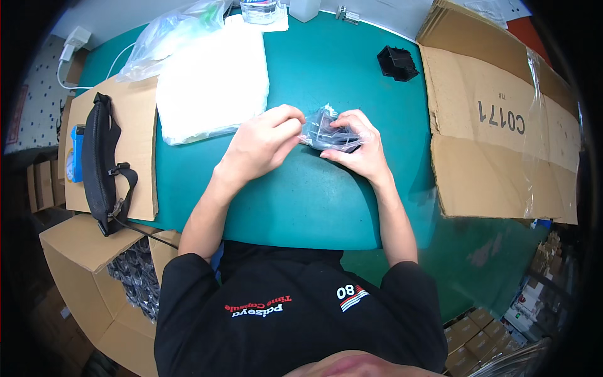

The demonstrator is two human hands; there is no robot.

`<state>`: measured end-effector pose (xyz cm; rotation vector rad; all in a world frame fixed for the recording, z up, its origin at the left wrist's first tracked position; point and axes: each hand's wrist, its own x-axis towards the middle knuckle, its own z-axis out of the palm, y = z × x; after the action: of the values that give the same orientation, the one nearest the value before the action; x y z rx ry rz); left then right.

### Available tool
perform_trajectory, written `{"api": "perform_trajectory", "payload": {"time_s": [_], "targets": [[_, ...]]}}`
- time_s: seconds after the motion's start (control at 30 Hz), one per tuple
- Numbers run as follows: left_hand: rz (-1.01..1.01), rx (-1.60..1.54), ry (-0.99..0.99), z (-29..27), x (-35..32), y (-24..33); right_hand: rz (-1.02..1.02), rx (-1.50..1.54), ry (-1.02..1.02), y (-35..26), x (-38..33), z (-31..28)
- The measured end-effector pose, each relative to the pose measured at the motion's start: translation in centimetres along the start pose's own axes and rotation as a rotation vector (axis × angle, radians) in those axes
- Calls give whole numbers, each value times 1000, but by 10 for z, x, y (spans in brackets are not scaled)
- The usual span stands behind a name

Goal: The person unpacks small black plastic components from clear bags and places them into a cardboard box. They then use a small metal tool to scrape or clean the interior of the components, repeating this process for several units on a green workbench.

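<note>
Both of my hands meet over the middle of the green table (pixel 314 201). My right hand (pixel 359 147) grips a small clear plastic bag (pixel 323 132) with a dark part inside it. My left hand (pixel 267 141) pinches the left edge of that same bag between thumb and fingertips. The bag is held just above the tabletop. What the dark part is cannot be made out through the crinkled plastic.
A stack of white foam sheets (pixel 210 85) lies at the upper left beside clear bags (pixel 169 34). A black plastic part (pixel 397 63) sits at the upper right. A flattened cardboard box (pixel 496 125) covers the right side. A black strap (pixel 100 163) lies on cardboard (pixel 141 144) at left.
</note>
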<state>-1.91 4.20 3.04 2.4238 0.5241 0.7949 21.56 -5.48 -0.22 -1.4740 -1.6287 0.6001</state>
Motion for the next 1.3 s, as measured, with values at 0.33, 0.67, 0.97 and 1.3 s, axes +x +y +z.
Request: {"api": "perform_trajectory", "payload": {"time_s": [0.33, 0.67, 0.97, 1.3], "targets": [[-210, -500, 451, 32, 1, 3, 48, 67, 30, 4, -3, 5], [-7, -21, -8, 46, -2, 12, 71, 77, 109, 9, -8, 13], [6, 122, -19, 56, 2, 4, -229, -186, 12, -10, -6, -18], [-106, 113, -108, 67, -1, 22, -164, -234, 42, -5, -4, 4]]}}
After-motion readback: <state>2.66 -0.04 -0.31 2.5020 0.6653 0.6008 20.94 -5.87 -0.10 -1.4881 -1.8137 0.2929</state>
